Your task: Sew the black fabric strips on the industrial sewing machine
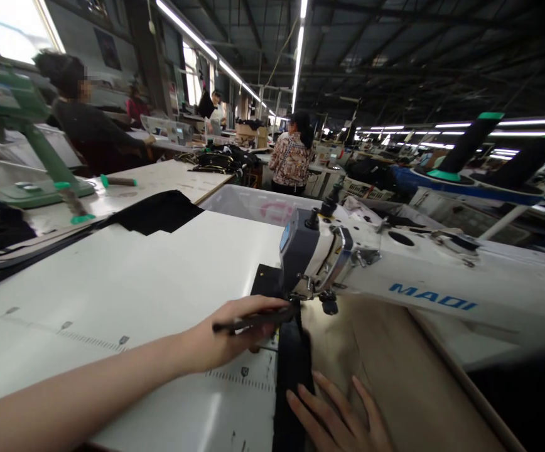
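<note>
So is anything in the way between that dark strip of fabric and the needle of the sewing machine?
Nothing visible blocks it. The dark fabric strip runs straight under the sewing machine head. The left hand holds a thin dark tool tipped at the strip there; the right hand lies flat beside the strip.

Dim hall — tube glare, warped edges.

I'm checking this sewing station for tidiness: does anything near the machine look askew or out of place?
Nothing stands out. The left hand holds a thin dark tool by the sewing machine; the right hand lies flat beside the black fabric strip.
</note>
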Demonstrator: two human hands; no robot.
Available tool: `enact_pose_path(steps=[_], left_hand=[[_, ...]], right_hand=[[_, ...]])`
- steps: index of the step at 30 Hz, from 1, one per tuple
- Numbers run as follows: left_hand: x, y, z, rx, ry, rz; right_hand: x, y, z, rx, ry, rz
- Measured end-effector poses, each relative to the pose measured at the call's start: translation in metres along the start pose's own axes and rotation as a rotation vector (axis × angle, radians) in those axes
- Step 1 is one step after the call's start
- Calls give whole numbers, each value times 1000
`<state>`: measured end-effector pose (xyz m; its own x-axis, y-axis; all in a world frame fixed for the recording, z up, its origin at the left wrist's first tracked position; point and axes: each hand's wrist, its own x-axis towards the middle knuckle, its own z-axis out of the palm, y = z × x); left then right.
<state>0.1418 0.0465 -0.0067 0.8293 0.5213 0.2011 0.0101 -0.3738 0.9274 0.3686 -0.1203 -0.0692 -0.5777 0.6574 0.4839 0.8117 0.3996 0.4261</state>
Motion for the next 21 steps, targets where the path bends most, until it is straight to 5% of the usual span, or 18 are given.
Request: enact_pose_path(steps=[3,6,12,21], left_hand=[[-25,43,11,360,-61,224],[-53,59,25,662,-151,313],[-89,32,49,858,-203,518],[-96,23,56,934,-178,579]], right_hand=[[8,-7,-17,160,-83,174],[12,-17,-31,271,-162,286],[9,-26,-34,438,-229,473],[8,-27,-33,521,-242,534]])
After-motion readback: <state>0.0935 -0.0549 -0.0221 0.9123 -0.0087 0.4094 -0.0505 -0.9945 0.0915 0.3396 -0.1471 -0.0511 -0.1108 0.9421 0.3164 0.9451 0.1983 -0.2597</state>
